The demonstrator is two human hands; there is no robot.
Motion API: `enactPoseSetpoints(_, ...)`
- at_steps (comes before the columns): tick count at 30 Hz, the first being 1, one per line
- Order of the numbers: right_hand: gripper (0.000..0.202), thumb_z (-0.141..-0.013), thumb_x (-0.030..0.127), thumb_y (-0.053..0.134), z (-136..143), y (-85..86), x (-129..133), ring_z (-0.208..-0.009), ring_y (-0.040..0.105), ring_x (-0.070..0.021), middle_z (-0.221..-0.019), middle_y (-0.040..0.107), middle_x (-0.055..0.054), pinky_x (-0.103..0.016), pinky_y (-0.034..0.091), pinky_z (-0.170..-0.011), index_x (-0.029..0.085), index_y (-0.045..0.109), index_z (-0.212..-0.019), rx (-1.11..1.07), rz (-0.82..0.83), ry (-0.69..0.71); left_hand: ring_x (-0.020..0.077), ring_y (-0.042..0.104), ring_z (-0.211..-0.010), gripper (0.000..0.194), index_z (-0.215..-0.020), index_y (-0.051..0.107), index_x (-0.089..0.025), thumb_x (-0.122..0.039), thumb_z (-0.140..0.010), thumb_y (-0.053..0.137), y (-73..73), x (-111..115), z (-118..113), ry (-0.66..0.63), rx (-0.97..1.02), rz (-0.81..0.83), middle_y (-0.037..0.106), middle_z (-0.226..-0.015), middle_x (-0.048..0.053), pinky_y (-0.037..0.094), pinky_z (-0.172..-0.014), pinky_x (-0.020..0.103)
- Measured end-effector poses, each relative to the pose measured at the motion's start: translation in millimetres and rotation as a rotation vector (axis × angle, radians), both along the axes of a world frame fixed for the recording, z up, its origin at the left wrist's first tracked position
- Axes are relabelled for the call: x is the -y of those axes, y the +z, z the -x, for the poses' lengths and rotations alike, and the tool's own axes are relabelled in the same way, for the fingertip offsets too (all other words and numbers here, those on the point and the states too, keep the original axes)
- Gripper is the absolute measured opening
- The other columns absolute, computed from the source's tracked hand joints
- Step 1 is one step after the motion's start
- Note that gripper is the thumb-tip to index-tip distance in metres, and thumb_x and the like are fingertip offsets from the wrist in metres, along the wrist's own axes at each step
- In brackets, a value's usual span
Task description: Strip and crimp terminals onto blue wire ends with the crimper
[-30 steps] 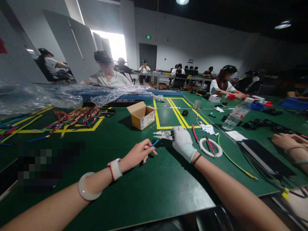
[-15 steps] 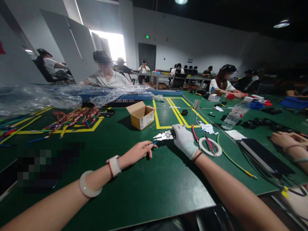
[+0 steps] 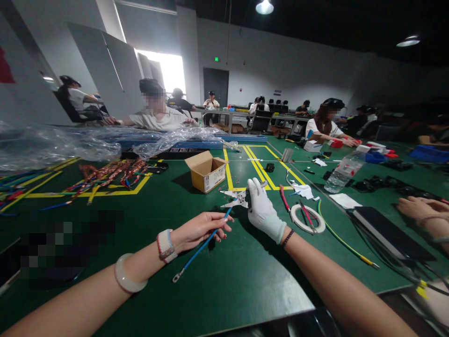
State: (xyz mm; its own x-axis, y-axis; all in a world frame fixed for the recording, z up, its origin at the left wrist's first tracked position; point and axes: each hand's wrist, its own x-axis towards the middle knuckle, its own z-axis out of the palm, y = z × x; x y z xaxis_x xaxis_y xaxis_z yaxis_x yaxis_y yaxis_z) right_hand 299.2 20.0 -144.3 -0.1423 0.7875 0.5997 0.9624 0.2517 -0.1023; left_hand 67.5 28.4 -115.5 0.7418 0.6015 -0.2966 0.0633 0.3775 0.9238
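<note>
Between the thumb and fingers of my left hand (image 3: 206, 228) is a blue wire (image 3: 197, 253) with a metal ring lug at its lower end. The wire's upper end points at the wire pliers (image 3: 238, 200), whose jaws are spread apart. My right hand (image 3: 263, 208), in a white glove, is closed round the handles of the pliers. Whether the wire touches the jaws cannot be made out. Just beyond the pliers stands an open cardboard box (image 3: 206, 174).
At the left lie stripped copper wires (image 3: 108, 175). To the right are a white tape roll (image 3: 307, 219), a green-yellow wire (image 3: 345, 243), a water bottle (image 3: 345, 169) and a black device (image 3: 393, 232). Another person's hands (image 3: 421, 208) rest at the right edge.
The blue wire now shows at full length, slanting down from my left hand. The pliers' jaws have opened wider, and my right hand has turned more upright, its fingers lifted.
</note>
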Motion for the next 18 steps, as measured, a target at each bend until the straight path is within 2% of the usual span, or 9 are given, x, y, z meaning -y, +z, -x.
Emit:
enactPoseSetpoints(5, 0.088, -0.070, 0.001, 0.047, 3.4, 0.3, -0.1, -0.143, 0.011, -0.0344, -0.154, 0.013, -0.023, -0.054, 0.023, -0.112, 0.008, 0.010, -0.150, -0.066, 0.015, 0.026, 0.0070, 0.060, -0.064, 0.034, -0.106, 0.064, -0.012, -0.031, -0.078, 0.073, -4.9, 3.0, -0.6, 0.005, 0.039, -0.014, 0.066, -0.091, 0.006, 0.046, -0.055, 0.016)
enactPoseSetpoints(11, 0.098, -0.066, 0.000, 0.045, 7.2, 3.5, 3.0, -0.143, 0.012, -0.0321, -0.157, 0.002, -0.016, -0.051, 0.031, -0.110, 0.015, -0.002, -0.151, -0.111, 0.037, 0.044, 0.0082, 0.061, -0.066, 0.034, -0.108, 0.063, -0.014, -0.033, -0.081, 0.070, -10.1, 3.9, -1.1, -0.012, 0.130, -0.009, 0.066, -0.091, 0.005, 0.048, -0.058, 0.018)
enactPoseSetpoints(13, 0.097, -0.067, 0.001, 0.045, 8.0, 4.0, 4.3, -0.143, 0.014, -0.0321, -0.156, 0.006, -0.017, -0.051, 0.031, -0.109, 0.014, -0.001, -0.151, -0.093, 0.024, 0.035, 0.0087, 0.061, -0.065, 0.033, -0.108, 0.063, -0.014, -0.033, -0.082, 0.070, -10.1, 4.2, -1.5, -0.019, 0.142, -0.023, 0.066, -0.089, 0.005, 0.048, -0.056, 0.018)
enactPoseSetpoints(15, 0.092, -0.069, 0.002, 0.045, 9.5, 4.8, 5.6, -0.142, 0.017, -0.0321, -0.154, 0.015, -0.020, -0.051, 0.030, -0.109, 0.010, 0.004, -0.151, -0.055, -0.001, 0.023, 0.0085, 0.061, -0.062, 0.031, -0.106, 0.063, -0.014, -0.032, -0.082, 0.069, -9.0, 4.9, -2.0, -0.026, 0.150, -0.035, 0.066, -0.086, 0.005, 0.047, -0.054, 0.018)
enactPoseSetpoints(18, 0.079, -0.074, 0.007, 0.046, 13.2, 9.1, 8.2, -0.134, 0.031, -0.0323, -0.146, 0.031, -0.024, -0.047, 0.034, -0.105, 0.004, 0.016, -0.147, 0.015, -0.002, -0.046, 0.0070, 0.058, -0.056, 0.028, -0.104, 0.063, -0.013, -0.031, -0.082, 0.069, -6.3, 6.3, -2.4, -0.045, 0.157, -0.040, 0.065, -0.082, 0.003, 0.045, -0.051, 0.018)
